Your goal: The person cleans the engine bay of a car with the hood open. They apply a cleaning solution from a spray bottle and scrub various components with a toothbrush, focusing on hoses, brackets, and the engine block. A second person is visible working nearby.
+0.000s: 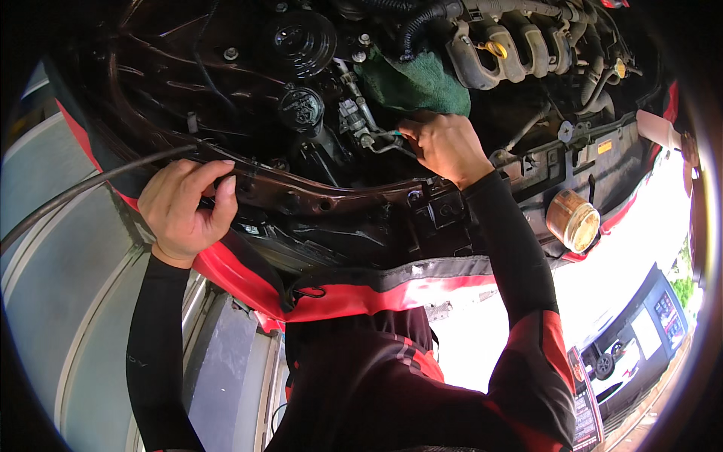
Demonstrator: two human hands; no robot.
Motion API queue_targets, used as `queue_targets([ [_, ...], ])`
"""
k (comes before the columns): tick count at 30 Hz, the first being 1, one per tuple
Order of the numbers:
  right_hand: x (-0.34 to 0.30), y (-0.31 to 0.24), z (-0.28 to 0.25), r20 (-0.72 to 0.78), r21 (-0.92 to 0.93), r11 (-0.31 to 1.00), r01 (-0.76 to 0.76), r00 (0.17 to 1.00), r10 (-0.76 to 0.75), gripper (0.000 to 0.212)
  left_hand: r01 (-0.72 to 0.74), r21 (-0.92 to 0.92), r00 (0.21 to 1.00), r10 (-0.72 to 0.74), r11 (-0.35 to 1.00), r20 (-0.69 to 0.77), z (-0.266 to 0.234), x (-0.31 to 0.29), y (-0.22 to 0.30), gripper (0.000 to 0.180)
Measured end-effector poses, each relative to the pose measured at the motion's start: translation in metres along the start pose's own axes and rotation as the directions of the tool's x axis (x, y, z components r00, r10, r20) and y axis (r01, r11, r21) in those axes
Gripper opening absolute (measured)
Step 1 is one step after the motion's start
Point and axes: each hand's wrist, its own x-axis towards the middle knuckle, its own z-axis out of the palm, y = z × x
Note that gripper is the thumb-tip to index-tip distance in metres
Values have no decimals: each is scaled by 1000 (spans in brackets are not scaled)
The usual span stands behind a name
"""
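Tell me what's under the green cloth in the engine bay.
The green cloth hides whatever lies directly beneath it, so I can't tell. Metal piping shows near its left edge; the right hand overlaps its lower edge.

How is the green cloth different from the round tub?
The cloth is dark green; the tub is yellowish-brown. The cloth looks soft and bunched up, while the tub looks stiff and round. The cloth is close by the right hand; the tub sits apart from it.
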Motion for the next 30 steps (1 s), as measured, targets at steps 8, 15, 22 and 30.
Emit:
queue_targets([
  [8, 8, -17, -24, -56, 106, 991, -80, 995, 86, 21, 52, 3, 998, -52, 999, -22, 0, -6, 0, 18],
  [15, 28, -35, -22, 162, -22, 984, -179, 970, 180, 20, 38, 15, 998, -38, 999, -51, 0, -3, -1, 14],
  [22, 39, -41, -57, -1, 42, 970, -240, 971, 240, 19, 33, 11, 998, -33, 999, -57, 1, -4, -2, 13],
  [30, 60, -53, -42, -298, -61, 995, -84, 953, 63, 16, 49, 12, 998, -49, 999, -48, 1, -4, 0, 16],
])
